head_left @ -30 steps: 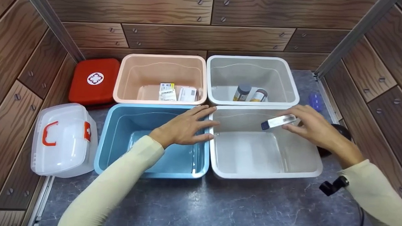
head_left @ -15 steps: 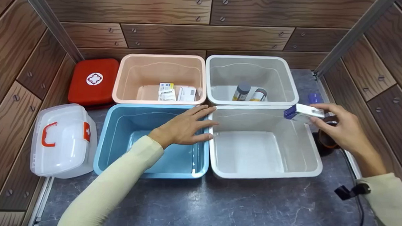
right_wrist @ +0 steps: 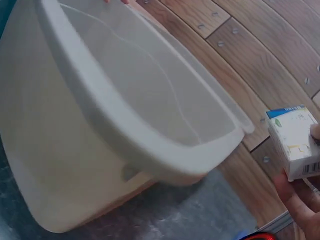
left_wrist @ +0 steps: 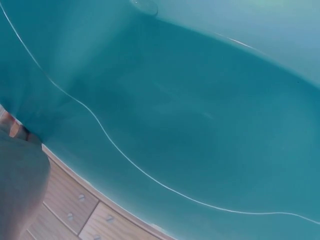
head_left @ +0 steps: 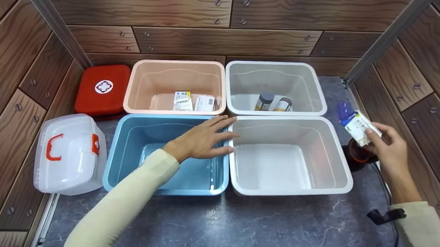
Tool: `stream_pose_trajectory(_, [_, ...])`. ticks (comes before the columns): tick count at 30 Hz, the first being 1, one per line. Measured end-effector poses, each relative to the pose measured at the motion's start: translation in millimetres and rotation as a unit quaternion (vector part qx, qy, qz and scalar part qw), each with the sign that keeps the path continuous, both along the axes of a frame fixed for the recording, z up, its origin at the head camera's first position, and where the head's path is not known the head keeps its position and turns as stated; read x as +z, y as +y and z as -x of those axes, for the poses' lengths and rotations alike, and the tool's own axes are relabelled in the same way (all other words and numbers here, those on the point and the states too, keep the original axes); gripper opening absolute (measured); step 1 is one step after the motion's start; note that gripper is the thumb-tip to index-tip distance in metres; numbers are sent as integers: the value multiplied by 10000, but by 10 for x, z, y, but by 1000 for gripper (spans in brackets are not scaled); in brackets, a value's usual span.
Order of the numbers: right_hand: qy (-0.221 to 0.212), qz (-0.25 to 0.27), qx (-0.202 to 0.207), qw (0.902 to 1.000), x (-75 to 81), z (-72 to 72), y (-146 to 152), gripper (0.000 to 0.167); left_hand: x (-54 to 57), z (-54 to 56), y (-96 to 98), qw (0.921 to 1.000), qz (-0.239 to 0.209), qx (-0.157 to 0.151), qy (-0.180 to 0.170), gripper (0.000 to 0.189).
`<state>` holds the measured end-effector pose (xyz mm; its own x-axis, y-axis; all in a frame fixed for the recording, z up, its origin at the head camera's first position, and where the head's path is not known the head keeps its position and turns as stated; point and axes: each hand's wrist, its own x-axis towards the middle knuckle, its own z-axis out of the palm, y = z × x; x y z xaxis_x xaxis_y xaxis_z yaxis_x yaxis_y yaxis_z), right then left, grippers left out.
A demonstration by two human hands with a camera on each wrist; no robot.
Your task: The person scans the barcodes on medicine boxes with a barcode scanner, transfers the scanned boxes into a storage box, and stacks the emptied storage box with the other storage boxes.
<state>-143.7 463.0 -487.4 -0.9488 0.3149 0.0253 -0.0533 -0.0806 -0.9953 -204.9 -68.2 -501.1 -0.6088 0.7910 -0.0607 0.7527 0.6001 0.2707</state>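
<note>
My right hand (head_left: pixel 391 153) pinches a small white medicine box (head_left: pixel 359 129) with a blue end, to the right of the front white bin (head_left: pixel 294 192). In the right wrist view the medicine box (right_wrist: pixel 296 140) shows a barcode, with thumb and fingers at its lower right. My left hand (head_left: pixel 202 139) rests with spread, straight fingers on the adjoining rims of the blue bin (head_left: pixel 166 191) and the front white bin. Only a blurred part of that hand (left_wrist: pixel 20 180) shows in the left wrist view, at the blue bin's edge.
Behind stand a peach bin (head_left: pixel 130 85) with several medicine boxes (head_left: pixel 205 103) and a grey bin (head_left: pixel 321 94) with two dark-capped bottles (head_left: pixel 266 99). A red first-aid case (head_left: pixel 103 97) and clear medicine chest (head_left: pixel 69 151) stand left. Right are a purple case (head_left: pixel 345 110) and dark rounded object (head_left: pixel 354 161).
My right hand has carried the medicine box from above the front white bin rightward past its rim, and turned it so its broad printed face shows. The left hand has stayed put.
</note>
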Motion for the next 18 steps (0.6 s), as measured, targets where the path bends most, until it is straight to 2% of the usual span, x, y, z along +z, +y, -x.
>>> stream_pose_trajectory(3, [-314, 767, -123, 9965, -167, -39, 36, 17, -3, -3, 0, 10000, -15, 4, 0, 67])
stream_pose_trajectory(6, [-559, 1268, -189, 9902, -324, -73, 35, 14, -5, -2, -3, 10000, -17, 7, 11, 67])
stream_pose_trajectory(13, [-1053, 1069, -250, 9884, -519, -108, -97, 14, -1, 3, -26, 10000, -25, 37, 6, 67])
stream_pose_trajectory(18, [-1813, 844, -186, 9796, -652, -139, -203, 21, -6, 3, -15, 10000, -28, 53, -16, 67])
